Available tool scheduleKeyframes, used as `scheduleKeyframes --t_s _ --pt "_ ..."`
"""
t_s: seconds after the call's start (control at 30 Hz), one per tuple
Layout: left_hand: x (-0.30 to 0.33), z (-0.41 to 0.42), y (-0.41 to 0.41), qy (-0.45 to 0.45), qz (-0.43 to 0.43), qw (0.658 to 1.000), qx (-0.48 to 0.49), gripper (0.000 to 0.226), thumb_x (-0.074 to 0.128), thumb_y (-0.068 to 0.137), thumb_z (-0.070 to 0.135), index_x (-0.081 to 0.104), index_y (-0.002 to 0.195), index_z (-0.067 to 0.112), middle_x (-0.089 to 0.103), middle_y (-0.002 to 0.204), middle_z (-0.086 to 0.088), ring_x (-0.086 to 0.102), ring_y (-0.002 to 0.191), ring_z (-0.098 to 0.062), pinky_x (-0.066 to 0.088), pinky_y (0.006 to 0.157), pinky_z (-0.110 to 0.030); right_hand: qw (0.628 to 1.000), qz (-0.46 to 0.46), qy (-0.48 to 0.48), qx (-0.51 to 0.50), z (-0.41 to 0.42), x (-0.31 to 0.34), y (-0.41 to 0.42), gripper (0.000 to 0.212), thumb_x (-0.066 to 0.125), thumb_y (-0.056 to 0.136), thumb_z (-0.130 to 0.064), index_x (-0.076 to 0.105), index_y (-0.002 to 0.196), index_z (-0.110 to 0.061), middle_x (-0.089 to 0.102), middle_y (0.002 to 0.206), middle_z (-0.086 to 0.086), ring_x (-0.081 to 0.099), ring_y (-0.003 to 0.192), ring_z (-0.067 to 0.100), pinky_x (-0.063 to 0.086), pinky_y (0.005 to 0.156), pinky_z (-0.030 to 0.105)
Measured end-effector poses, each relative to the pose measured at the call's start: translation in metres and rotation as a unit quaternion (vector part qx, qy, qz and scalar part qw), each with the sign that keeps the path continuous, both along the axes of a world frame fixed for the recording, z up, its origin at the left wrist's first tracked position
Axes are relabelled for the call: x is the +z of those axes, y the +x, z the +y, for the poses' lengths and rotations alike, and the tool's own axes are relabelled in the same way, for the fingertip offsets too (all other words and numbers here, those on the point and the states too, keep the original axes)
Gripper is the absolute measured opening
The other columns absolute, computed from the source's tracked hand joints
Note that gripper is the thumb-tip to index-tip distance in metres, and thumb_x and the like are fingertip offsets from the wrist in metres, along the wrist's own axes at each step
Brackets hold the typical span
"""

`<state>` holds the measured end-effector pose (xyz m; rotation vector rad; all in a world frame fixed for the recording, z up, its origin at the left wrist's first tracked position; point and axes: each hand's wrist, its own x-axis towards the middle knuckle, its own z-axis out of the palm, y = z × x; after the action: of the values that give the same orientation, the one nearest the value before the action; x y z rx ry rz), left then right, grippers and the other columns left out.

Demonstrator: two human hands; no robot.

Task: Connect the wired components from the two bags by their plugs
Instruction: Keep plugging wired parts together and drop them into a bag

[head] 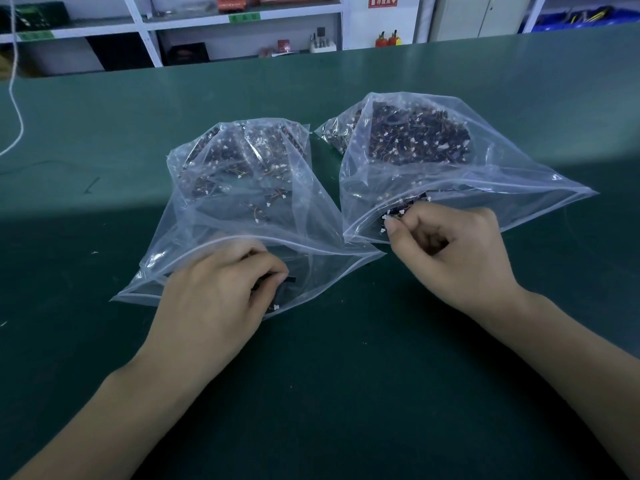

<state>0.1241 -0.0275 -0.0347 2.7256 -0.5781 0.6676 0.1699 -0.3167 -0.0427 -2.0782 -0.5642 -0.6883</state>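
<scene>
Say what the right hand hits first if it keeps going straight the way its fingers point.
Likely the wired components at the mouth of the right bag; the right hand is already pinching some there.

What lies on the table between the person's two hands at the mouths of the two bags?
In the head view, between the left hand and right hand, only the left bag's open corner and bare green table show.

- A red sign (383,0) on the back wall carries white Chinese characters, cut off at the top and too small to read surely.
- A green label (244,17) on the shelf edge is illegible.
</scene>
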Motion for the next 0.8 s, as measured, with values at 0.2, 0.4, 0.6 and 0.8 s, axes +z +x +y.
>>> scheduleKeyframes --t_s 0.2,0.4,0.6,0.8 --pt "-0.003 -0.011 -0.003 -0.058 0.002 0.995 -0.077 0.009 0.061 0.107 0.024 0.069 0.103 0.024 0.06 0.103 0.015 0.058 0.097 -0.012 0.047 0.085 -0.03 0.993 0.006 -0.056 0.108 0.007 0.0 -0.009 0.025 0.07 0.101 -0.028 0.071 0.08 -0.015 0.041 0.054 -0.016 0.04 0.045 0.005 0.03 0.055 0.012" --pt "-0.005 -0.023 -0.009 -0.156 -0.005 0.979 -0.131 0.01 0.074 0.1 0.023 0.08 0.105 0.018 0.068 0.098 0.015 0.065 0.093 -0.008 0.047 0.082 -0.018 0.979 0.027 -0.088 0.183 0.019 0.002 -0.02 0.022 0.075 0.096 -0.041 0.08 0.1 -0.02 0.043 0.052 -0.016 0.039 0.044 0.003 0.031 0.054 0.012" --pt "-0.004 -0.027 -0.011 -0.19 -0.022 0.971 -0.143 0.009 0.08 0.095 0.023 0.083 0.097 0.015 0.075 0.094 0.013 0.069 0.088 -0.006 0.048 0.081 -0.012 0.981 0.023 -0.065 0.179 0.018 -0.002 -0.017 0.007 0.08 0.096 -0.024 0.08 0.098 -0.018 0.038 0.051 -0.01 0.033 0.045 0.01 0.029 0.054 0.015" --pt "-0.005 -0.027 -0.012 -0.256 -0.012 0.961 -0.107 0.012 0.08 0.094 0.032 0.079 0.096 0.02 0.075 0.091 0.02 0.073 0.083 -0.004 0.054 0.075 -0.016 0.985 -0.005 -0.05 0.164 0.018 -0.002 -0.016 0.002 0.079 0.097 -0.019 0.079 0.097 -0.017 0.037 0.052 -0.006 0.033 0.047 0.01 0.027 0.056 0.01"
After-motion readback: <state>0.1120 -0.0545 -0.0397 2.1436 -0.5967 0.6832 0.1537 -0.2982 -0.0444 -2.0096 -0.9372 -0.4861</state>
